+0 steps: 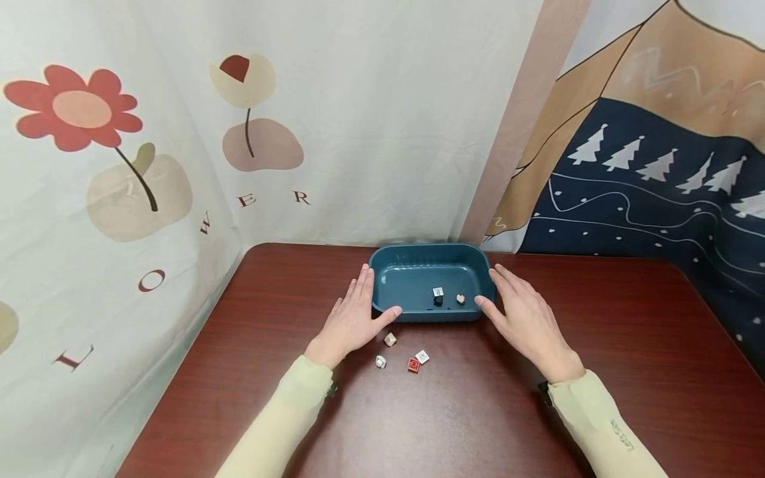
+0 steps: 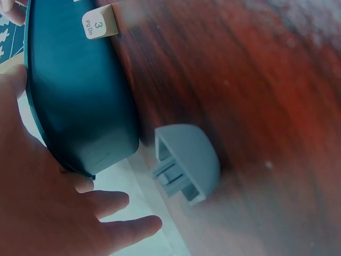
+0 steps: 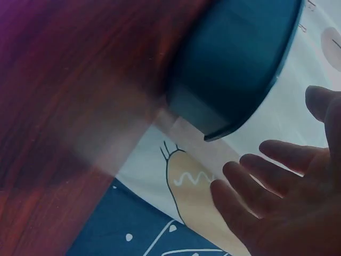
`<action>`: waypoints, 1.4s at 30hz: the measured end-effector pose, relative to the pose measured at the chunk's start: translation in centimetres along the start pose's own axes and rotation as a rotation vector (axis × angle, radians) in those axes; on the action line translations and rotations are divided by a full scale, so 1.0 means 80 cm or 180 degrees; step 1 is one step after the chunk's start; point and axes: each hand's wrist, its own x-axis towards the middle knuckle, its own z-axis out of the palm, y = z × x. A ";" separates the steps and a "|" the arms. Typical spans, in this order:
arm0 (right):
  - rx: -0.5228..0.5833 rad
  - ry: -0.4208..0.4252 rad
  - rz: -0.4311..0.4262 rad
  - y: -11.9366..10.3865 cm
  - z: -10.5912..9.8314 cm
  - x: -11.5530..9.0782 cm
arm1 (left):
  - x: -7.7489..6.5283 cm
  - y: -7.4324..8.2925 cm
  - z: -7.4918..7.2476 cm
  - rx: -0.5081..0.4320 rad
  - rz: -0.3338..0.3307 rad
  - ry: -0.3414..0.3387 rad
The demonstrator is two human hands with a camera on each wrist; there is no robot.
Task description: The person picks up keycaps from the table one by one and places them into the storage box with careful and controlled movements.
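A dark teal rectangular tray [image 1: 431, 317] stands at the back of the table between both hands. At its left end is the left hand [image 1: 352, 322], fingers straight along the side and thumb over the front rim. The right hand [image 1: 526, 318] is at the opposite end with fingers extended; the right wrist view shows its fingers apart from the tray wall. Inside the tray lie a white keycap [image 1: 438, 291], a black keycap [image 1: 439, 301] and a beige keycap [image 1: 461, 299]. Both palms are free of any held thing.
In front of the tray lie a red keycap [image 1: 414, 365], a white keycap [image 1: 422, 357], a beige keycap marked 3 PgDn [image 2: 98, 24] and a grey keycap [image 2: 189, 160] on its side. Patterned cloth [image 1: 382, 133] hangs close behind the dark red wooden table [image 1: 466, 425].
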 end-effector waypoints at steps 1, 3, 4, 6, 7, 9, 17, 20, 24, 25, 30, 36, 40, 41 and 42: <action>-0.0034 -0.0040 0.0000 0.001 0.002 0.000 | 0.000 0.000 0.000 0.0005 0.0000 0.0002; -0.0087 -0.0107 -0.0010 0.003 0.004 0.001 | -0.001 0.000 0.000 0.0001 -0.0004 -0.0002; -0.0108 -0.0138 -0.0009 0.004 0.006 0.001 | -0.001 0.000 0.000 -0.0004 -0.0005 0.0000; -0.0130 -0.0202 -0.0013 0.006 0.007 0.001 | -0.001 0.000 -0.001 -0.0014 -0.0009 -0.0005; -0.0136 -0.0235 -0.0013 0.007 0.008 0.001 | -0.001 0.001 -0.001 -0.0012 -0.0009 -0.0010; -0.0147 -0.0310 -0.0002 0.008 0.010 0.002 | -0.001 0.002 -0.001 -0.0006 -0.0007 -0.0018; -0.0210 -0.0578 0.0060 0.010 0.015 0.003 | 0.001 0.007 -0.001 0.0035 -0.0013 -0.0063; -0.0237 -0.0601 0.0082 0.011 0.016 0.003 | 0.001 0.009 -0.002 0.0042 -0.0014 -0.0072; -0.0245 -0.0597 0.0079 0.012 0.018 0.002 | 0.001 0.009 -0.004 0.0081 -0.0029 -0.0057; -0.0236 -0.0599 0.0080 0.012 0.019 0.002 | 0.000 0.009 -0.005 0.0094 -0.0037 -0.0056; -0.0189 -0.0618 0.0102 0.010 0.020 0.001 | -0.005 0.001 -0.013 0.0148 -0.0064 0.0014; -0.0167 -0.0640 0.0129 0.009 0.019 0.000 | -0.016 -0.016 -0.032 0.0175 -0.0077 0.0197; -0.0169 -0.0653 0.0133 0.008 0.019 0.000 | -0.025 -0.029 -0.043 0.0217 -0.0101 0.0319; -0.0171 -0.0654 0.0132 0.008 0.019 0.000 | -0.028 -0.032 -0.046 0.0223 -0.0103 0.0343; -0.0171 -0.0655 0.0134 0.008 0.019 0.000 | -0.031 -0.035 -0.049 0.0227 -0.0105 0.0358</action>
